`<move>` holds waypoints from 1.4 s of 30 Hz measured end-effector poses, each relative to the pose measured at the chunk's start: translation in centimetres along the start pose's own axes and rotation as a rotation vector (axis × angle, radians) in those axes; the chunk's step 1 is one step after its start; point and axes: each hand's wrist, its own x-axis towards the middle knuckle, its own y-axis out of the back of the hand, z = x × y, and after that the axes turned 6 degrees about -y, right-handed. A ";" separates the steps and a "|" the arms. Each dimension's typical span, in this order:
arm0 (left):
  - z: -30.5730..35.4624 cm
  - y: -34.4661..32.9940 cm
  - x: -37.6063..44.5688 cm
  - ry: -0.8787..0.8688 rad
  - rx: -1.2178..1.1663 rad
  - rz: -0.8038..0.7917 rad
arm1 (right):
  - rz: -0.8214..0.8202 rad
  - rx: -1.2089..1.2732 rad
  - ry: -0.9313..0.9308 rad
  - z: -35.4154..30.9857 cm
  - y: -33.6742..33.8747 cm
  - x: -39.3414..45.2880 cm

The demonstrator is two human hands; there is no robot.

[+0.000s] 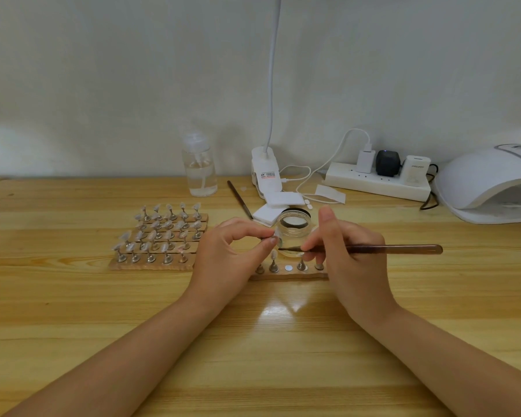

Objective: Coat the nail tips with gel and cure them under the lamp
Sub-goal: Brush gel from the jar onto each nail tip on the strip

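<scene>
My left hand [235,254] pinches a small metal nail-tip stand [273,237] between thumb and forefinger, lifted above a wooden strip [286,276]. My right hand [348,251] grips a brown gel brush [397,249], handle pointing right, with its tip close to the held nail tip. The strip carries several stands, one with a nail tip [273,256], and one bare round slot [288,268]. An open clear gel jar [294,225] sits just behind my hands. The white curing lamp [487,185] stands at the far right.
To the left lie wooden strips [160,236] with several rows of nail tips on stands. Behind are a clear pump bottle [199,167], a second brush [239,199], white pads [278,203], a clip lamp base [265,170] and a power strip [376,180] with cables.
</scene>
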 end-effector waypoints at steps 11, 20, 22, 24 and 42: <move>0.1 0.1 0.0 -0.025 0.020 -0.026 | 0.040 0.018 0.014 0.2 -0.2 0.3; -0.2 0.1 0.0 -0.031 -0.003 -0.009 | -0.002 0.070 -0.053 0.0 -0.3 -0.1; -0.2 0.0 0.0 -0.012 -0.015 0.004 | -0.009 0.059 -0.058 0.0 -0.3 -0.2; -0.3 0.1 0.0 0.014 -0.019 0.009 | 0.007 0.075 -0.043 -0.1 -0.3 -0.1; 0.5 0.0 -0.1 0.014 0.012 -0.001 | -0.017 -0.080 0.063 0.0 -0.3 0.1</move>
